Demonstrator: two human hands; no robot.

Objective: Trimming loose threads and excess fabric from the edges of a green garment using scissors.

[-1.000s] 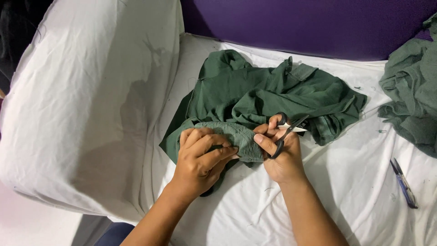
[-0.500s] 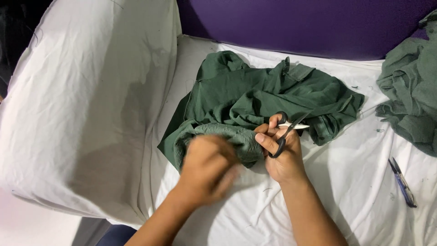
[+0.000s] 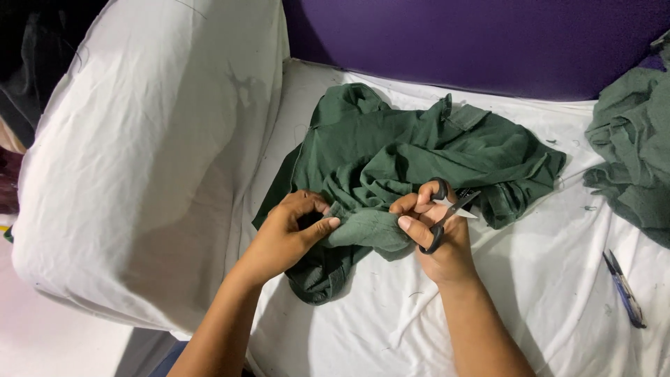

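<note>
Fabric fold [image 3: 366,229] pinched between left fingers [image 3: 322,225]; right fingers [image 3: 412,227] grip scissors [image 3: 447,213].

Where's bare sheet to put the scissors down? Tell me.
Free: white sheet between right hand and blue pen. Also below the green garment, between the forearms. Crowded: around the left hand, under bunched cloth.
</note>
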